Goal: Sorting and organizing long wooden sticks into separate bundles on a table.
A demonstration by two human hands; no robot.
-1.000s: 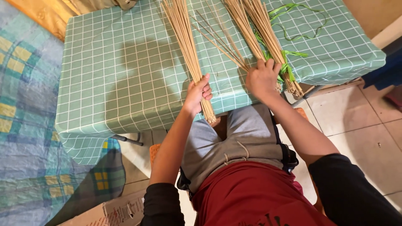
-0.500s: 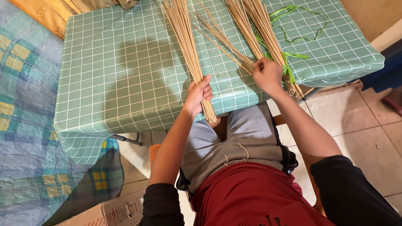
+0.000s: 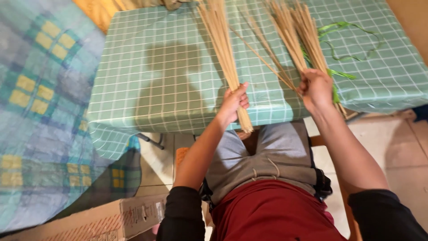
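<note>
A green checked cloth-covered table (image 3: 169,76) spreads beyond the fingertips, thin green ribbon strips (image 3: 352,42) curling right of them. A blue-and-yellow plaid blanket (image 3: 40,111) lies left; 1 cardboard box (image 3: 102,221) sits below.

Counts: 2 hands – left hand (image 3: 232,103) at the near edge, right hand (image 3: 315,88) further right. 1 bench (image 3: 169,76) w/ green checked cloth. 2 thick bundles of tan sticks – left bundle (image 3: 221,49), right bundle (image 3: 296,33). Loose sticks (image 3: 263,56) between them: approx. 2–3, too thin to count exactly. Green ribbon (image 3: 345,40), far right: 1 tangle, no. of strands unclear. 1 cardboard box (image 3: 93,221), near left on the floor. 1 blue-yellow plaid blanket (image 3: 40,111), left.
</note>
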